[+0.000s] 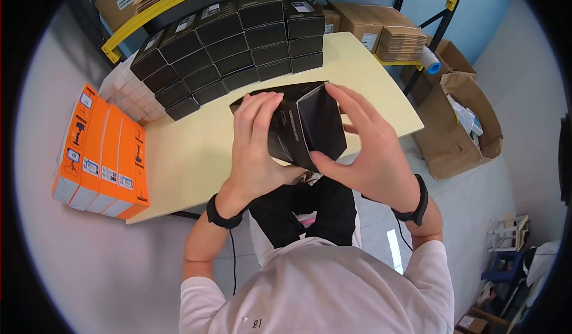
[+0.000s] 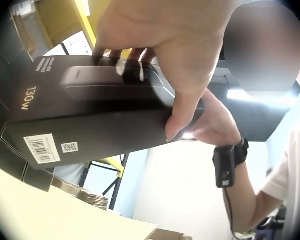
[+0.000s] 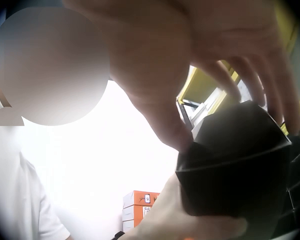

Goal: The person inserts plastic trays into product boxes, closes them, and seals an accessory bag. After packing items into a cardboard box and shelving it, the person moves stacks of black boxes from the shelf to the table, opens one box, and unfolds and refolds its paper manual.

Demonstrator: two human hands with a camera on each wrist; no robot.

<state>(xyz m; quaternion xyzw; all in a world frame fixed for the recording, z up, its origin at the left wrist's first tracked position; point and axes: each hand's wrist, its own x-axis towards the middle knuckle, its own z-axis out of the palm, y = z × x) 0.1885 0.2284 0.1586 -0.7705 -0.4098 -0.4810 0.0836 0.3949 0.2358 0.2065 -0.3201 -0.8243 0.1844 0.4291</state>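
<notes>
Both hands hold a black cardboard box (image 1: 285,132) above the near edge of the table. My left hand (image 1: 251,149) grips its left part, fingers over the upper side and thumb below. At the right end, my right hand (image 1: 376,152) spans the end panel (image 1: 322,122), with fingertips at the top edge and thumb at the bottom corner. In the left wrist view, the box side (image 2: 105,92) carries gold "130W" print and a picture of a grey device. A white barcode label (image 2: 41,148) sits on the neighbouring side. The right wrist view shows the end's folded edges (image 3: 235,160), dark and blurred.
Stacked black boxes (image 1: 226,48) line the back of the table (image 1: 179,167). Orange boxes (image 1: 104,161) stand at the left edge, beside white boxes (image 1: 128,92). Flattened cardboard (image 1: 402,42) lies at back right. An open carton (image 1: 456,131) stands right of the table.
</notes>
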